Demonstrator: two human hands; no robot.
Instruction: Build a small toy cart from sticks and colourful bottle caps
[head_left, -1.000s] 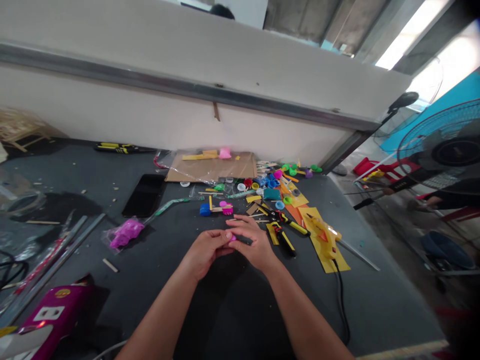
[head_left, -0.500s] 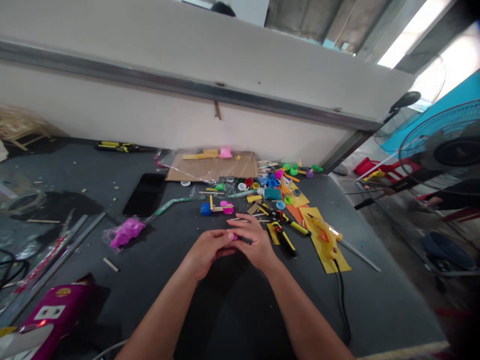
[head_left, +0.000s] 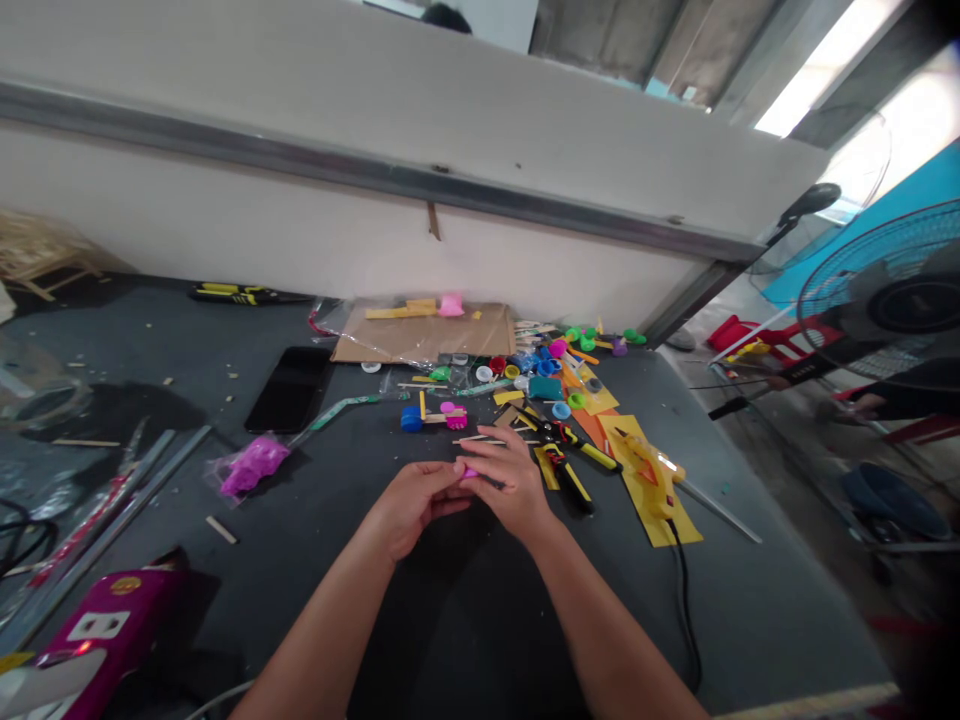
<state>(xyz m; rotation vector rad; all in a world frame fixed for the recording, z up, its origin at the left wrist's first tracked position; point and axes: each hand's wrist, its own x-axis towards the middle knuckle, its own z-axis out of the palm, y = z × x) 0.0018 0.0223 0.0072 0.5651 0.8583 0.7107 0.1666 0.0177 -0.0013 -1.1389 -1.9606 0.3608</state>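
Note:
My left hand (head_left: 420, 500) and my right hand (head_left: 508, 482) meet over the middle of the dark table. Between their fingertips is a small purple-pink lump (head_left: 469, 473), apparently modelling clay and mostly covered by the fingers. Both hands pinch it, the right one with its upper fingers spread. Just beyond them stands a small model (head_left: 433, 415) with a blue end, a pink end and wooden sticks. To the left lies a purple clay lump in a clear packet (head_left: 255, 465).
Black-and-yellow pliers (head_left: 555, 432) and a yellow glue gun (head_left: 656, 478) with a cord lie right. Behind are coloured caps (head_left: 547, 367) and cardboard (head_left: 420, 340). A phone (head_left: 290, 388) and a purple power strip (head_left: 112, 625) lie left. A fan (head_left: 892, 300) stands beyond the table.
The fingers have shifted slightly around the purple-pink lump, and a bit more of it shows now. The things on the table have stayed where they were.

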